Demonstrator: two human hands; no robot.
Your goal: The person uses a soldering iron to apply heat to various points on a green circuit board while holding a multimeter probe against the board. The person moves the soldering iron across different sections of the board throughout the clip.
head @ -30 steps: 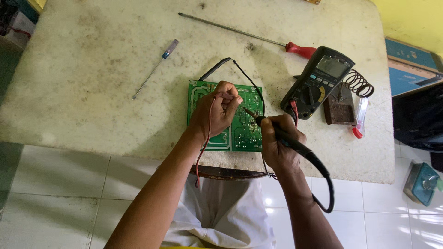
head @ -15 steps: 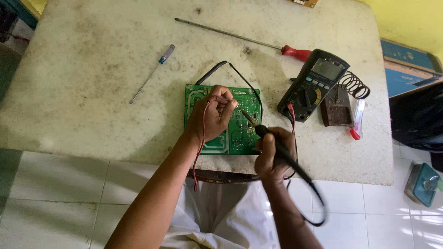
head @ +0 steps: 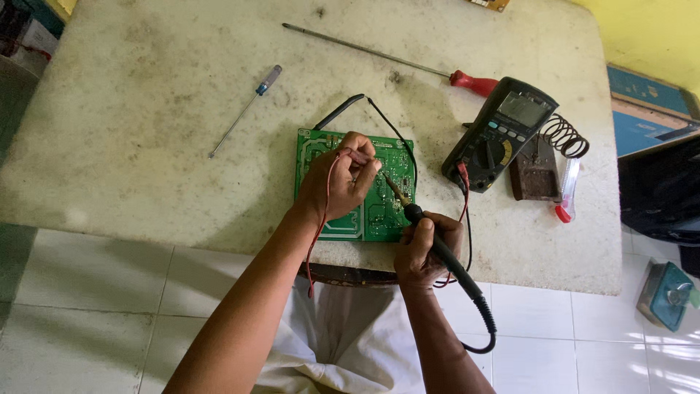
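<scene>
A green circuit board (head: 381,213) lies near the front edge of a stained white table (head: 146,146). My left hand (head: 337,181) rests on the board and pinches a thin red wire (head: 316,232) that trails down along my wrist. My right hand (head: 423,246) grips the black handle of a soldering iron (head: 408,208), whose metal tip points up-left onto the board just beside my left fingers. The iron's black cord (head: 481,321) loops below the table edge.
To the right of the board are a dark multimeter (head: 503,131) and a soldering stand with a coil (head: 563,137). A long red-handled screwdriver (head: 474,82) lies at the back, a small blue-handled one (head: 244,111) to the left. A black probe (head: 339,111) lies behind the board.
My right hand has drawn back a little toward the table's front edge, with the iron's tip still on the board. My left hand stays on the board.
</scene>
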